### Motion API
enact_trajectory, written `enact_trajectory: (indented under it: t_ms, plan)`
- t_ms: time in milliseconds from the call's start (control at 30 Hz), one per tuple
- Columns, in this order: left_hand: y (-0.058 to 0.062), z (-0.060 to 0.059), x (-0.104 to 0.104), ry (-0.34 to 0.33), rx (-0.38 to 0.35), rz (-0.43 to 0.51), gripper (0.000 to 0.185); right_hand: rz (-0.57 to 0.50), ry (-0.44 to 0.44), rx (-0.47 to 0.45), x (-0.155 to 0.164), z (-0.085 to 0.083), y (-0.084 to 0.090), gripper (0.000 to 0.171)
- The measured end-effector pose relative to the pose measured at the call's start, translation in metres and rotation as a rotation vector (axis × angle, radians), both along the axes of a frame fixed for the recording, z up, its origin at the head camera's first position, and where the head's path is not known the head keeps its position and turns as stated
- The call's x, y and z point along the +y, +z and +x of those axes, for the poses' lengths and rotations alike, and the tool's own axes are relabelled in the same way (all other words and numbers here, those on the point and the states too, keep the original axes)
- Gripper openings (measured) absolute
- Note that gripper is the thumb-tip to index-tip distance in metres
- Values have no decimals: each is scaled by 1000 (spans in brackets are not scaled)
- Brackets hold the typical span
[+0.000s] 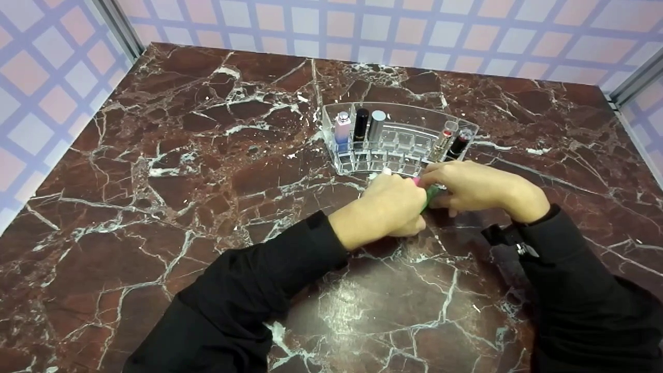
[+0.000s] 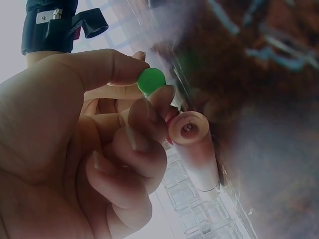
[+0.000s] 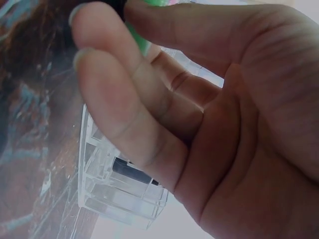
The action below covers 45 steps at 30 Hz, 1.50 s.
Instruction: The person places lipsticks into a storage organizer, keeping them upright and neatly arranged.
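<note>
The left hand (image 1: pixel 393 204) pinches a pink-capped tube (image 2: pixel 195 149) and the right hand (image 1: pixel 469 187) pinches the green lipstick (image 1: pixel 431 196) between them, its long axis running roughly nine to three, just off the surface (image 1: pixel 207 207), with the clear organizer (image 1: pixel 399 137) at twelve o'clock.

Glossy marble-look table (image 1: pixel 207 171), clear plastic organizer (image 1: pixel 404 150), matt cloth sleeves (image 1: pixel 248 290).
</note>
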<state>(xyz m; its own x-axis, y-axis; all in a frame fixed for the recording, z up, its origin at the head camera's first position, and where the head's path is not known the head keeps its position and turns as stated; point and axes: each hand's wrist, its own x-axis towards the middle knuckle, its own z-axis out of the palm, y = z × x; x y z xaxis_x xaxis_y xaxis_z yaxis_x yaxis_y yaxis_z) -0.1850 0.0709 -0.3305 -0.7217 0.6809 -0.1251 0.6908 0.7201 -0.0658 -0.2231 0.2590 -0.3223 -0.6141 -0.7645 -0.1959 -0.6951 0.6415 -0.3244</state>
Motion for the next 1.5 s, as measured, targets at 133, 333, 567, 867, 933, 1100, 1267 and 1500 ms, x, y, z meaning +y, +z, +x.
enact_trajectory:
  t_ms: [133, 333, 567, 867, 933, 1100, 1267, 1500]
  plan:
    - [0, 0, 0, -1, 4, 3, 27, 2, -2, -9, 0, 1, 2, 34]
    - [0, 0, 0, -5, 16, 15, 27, -9, -7, -22, 0, 2, 3, 36]
    - [2, 0, -2, -2, 19, 22, 28, -20, 9, 25, 1, 1, 4, 36]
    - [10, -3, -6, 25, 3, 85, 34, -116, 24, 138, 5, 0, 10, 31]
    - [11, -4, -7, 29, -5, 93, 35, -118, 11, 143, 6, 0, 11, 29]
    - [13, -6, -9, 43, -24, 96, 35, -126, 7, 155, 7, -1, 11, 27]
    - [16, -9, -12, 80, -41, 95, 34, -144, 34, 160, 8, -1, 10, 23]
    - [22, -12, -19, 78, -66, 98, 33, -147, 19, 171, 9, -1, 12, 22]
